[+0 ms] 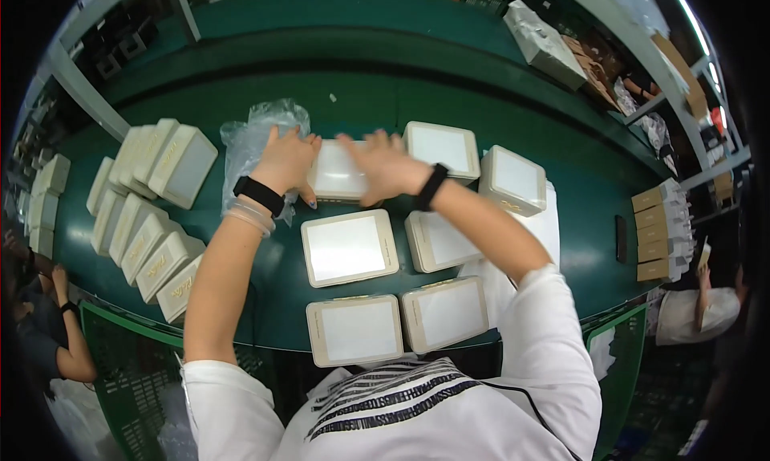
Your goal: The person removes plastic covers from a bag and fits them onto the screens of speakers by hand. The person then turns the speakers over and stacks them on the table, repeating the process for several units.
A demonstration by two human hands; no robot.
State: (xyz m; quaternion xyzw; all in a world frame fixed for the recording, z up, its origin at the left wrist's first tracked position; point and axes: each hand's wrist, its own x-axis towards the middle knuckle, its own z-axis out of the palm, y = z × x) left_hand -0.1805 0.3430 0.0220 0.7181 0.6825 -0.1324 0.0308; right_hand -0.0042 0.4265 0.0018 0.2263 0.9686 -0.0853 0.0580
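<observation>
A cream box with a white top panel (337, 170) lies between my two hands, its middle catching the light. My left hand (287, 162) is at its left edge, fingers spread, partly over a crumpled clear plastic bag (261, 132). Over the right end of that box is my right hand (388, 170), fingers stretched out and smeared by motion; it covers part of the panel. Closer to me are matching boxes: one below my left hand (350, 248), one partly behind my right forearm (439, 240), and two at the table's near edge (354, 330) (446, 313).
Two more cream boxes (441, 150) (513, 180) are at the right, near white sheets (549, 224). Leaning rows of similar boxes (164, 260) fill the left. Small brown cartons (654, 232) line the far right, beside a dark flat object (621, 238). Other people are at both sides.
</observation>
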